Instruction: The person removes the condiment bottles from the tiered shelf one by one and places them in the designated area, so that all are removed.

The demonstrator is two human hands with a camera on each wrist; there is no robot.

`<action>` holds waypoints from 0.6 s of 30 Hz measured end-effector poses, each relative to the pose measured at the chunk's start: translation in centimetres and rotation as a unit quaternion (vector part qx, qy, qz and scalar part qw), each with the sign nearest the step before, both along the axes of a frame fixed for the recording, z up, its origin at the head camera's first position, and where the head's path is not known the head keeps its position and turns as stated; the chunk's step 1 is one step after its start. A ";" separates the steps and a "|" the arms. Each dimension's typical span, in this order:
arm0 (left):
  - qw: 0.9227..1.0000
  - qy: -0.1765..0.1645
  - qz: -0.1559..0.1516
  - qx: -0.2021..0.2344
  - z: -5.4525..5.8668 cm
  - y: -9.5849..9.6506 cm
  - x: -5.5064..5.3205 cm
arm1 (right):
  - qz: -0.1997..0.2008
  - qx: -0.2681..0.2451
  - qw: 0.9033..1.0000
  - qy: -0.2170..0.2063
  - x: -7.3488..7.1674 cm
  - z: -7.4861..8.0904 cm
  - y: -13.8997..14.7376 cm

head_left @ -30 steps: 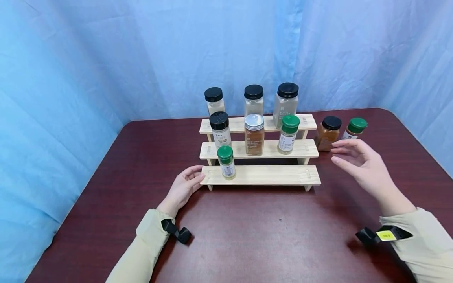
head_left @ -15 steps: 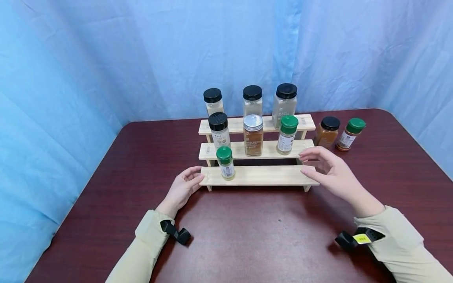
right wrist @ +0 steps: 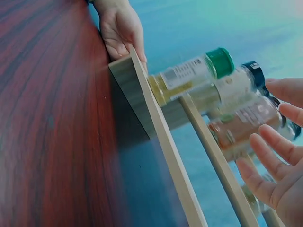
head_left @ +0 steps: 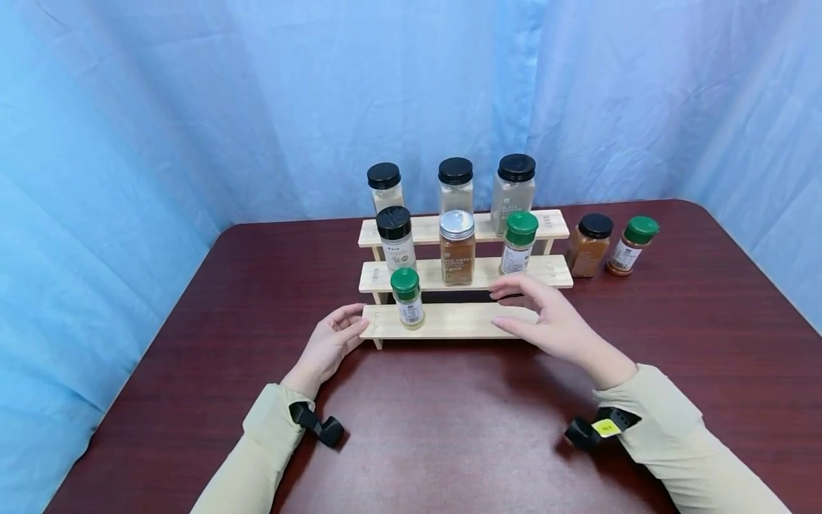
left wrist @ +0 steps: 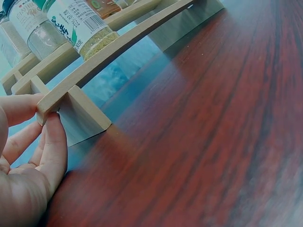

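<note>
A three-step wooden spice rack [head_left: 462,319] stands on the table. My left hand [head_left: 327,350] pinches the left end of its lowest shelf, the fingers [left wrist: 56,146] under the board. Over the right part of that shelf is my right hand [head_left: 546,321], fingers apart and holding nothing; it hides the shelf's right end. A green-capped spice jar [head_left: 409,300] stands at the lowest shelf's left. The middle shelf bears a black-capped jar [head_left: 398,246], a silver-capped jar [head_left: 457,250] of reddish powder and another green-capped jar [head_left: 516,246]. Three black-capped jars line the top shelf, including a large one [head_left: 514,196].
Right of the rack, a black-capped jar [head_left: 587,250] of orange-brown powder and a green-capped jar [head_left: 628,250] stand on the dark red table [head_left: 449,428]. Blue curtains [head_left: 289,107] hang behind the table and at its sides.
My right hand has moved left from beside the two jars on the table to over the lowest shelf, carrying nothing. My left hand keeps its hold on the rack.
</note>
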State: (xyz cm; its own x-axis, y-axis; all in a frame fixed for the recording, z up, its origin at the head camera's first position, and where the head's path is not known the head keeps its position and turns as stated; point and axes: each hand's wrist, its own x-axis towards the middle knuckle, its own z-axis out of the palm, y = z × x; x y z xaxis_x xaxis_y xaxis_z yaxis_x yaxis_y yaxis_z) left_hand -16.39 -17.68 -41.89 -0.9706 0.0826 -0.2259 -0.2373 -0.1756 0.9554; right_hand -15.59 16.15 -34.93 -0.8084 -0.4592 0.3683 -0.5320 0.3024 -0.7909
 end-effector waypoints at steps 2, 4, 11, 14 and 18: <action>1.000 0.000 0.000 0.001 0.0 0.0 0.0 | 0.009 -0.002 1.000 0.001 -0.1 -0.1 -0.6; 1.000 0.000 0.001 0.002 0.0 0.0 0.0 | 0.014 -0.001 1.000 -0.002 -0.3 -0.2 -1.2; 1.000 -0.001 0.003 0.006 0.1 0.1 0.0 | 0.031 0.007 0.999 -0.014 -0.7 -0.2 -3.1; 1.000 0.002 0.000 0.005 0.0 0.0 0.0 | 0.042 0.008 0.999 -0.007 -0.9 -0.2 -4.0; 1.000 0.005 -0.003 0.006 0.0 0.0 0.1 | 0.052 0.016 0.999 -0.001 -1.1 0.0 -5.1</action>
State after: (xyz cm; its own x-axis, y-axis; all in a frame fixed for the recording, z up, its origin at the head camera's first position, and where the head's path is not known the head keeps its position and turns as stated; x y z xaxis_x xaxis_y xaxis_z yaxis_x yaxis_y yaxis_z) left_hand -16.32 -17.66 -41.86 -0.9724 0.0902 -0.2150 -0.2286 -0.1859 0.9556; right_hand -16.65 11.09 -34.89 -0.7567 -0.5516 0.3508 -0.5604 0.2711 -0.7826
